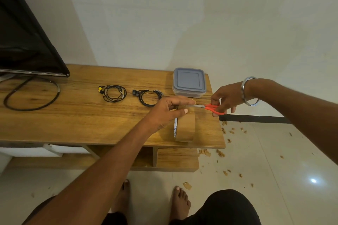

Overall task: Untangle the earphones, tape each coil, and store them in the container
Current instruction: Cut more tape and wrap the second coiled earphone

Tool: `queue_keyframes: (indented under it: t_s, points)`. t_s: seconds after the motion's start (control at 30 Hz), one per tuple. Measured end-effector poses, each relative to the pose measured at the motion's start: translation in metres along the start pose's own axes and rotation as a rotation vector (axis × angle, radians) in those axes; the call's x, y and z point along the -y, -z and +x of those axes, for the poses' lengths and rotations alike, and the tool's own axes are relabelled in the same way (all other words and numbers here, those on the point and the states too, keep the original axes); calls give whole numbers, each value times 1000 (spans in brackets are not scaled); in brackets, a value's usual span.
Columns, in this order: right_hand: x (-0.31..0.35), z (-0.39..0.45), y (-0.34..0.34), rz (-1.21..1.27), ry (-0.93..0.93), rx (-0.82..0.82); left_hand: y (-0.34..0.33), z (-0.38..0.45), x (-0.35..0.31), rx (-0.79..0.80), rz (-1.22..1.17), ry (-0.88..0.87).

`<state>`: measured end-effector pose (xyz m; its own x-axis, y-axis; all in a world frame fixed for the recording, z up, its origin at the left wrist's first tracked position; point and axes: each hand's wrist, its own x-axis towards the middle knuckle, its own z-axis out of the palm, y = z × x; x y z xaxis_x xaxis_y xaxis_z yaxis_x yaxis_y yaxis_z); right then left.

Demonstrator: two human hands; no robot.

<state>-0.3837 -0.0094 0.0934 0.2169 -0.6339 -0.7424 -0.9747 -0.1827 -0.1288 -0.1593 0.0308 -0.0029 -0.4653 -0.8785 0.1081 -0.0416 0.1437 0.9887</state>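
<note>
A brown tape roll [185, 128] stands on edge on the wooden table [73, 115]. My left hand [168, 109] pinches a strip of tape pulled up from the roll. My right hand [225, 98] grips small orange-handled scissors [212, 108], whose blades meet the strip beside my left fingertips. Two coiled earphones lie further back: one with yellow buds [113, 93], one all black [148, 97]. A grey-lidded container [189, 82] sits shut at the table's back right corner.
A black screen [27, 42] stands at the far left, its cable [33, 97] looped on the table. Scraps of brown tape [226, 133] litter the tiled floor to the right. My bare feet show below the table's front edge.
</note>
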Motion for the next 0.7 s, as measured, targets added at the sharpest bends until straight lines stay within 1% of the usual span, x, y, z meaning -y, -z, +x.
queue_keyframes:
  t_s: [0.13, 0.33, 0.6, 0.7]
  points:
    - [-1, 2, 0, -21, 5, -15, 0, 0, 0, 1, 1, -4]
    - [4, 5, 0, -4, 6, 9, 1, 0, 2, 2, 3, 12]
    - [3, 8, 0, -59, 39, -39, 0, 0, 0, 4, -2, 12]
    - [3, 9, 0, -56, 39, -31, 0, -1, -1, 9, -11, 25]
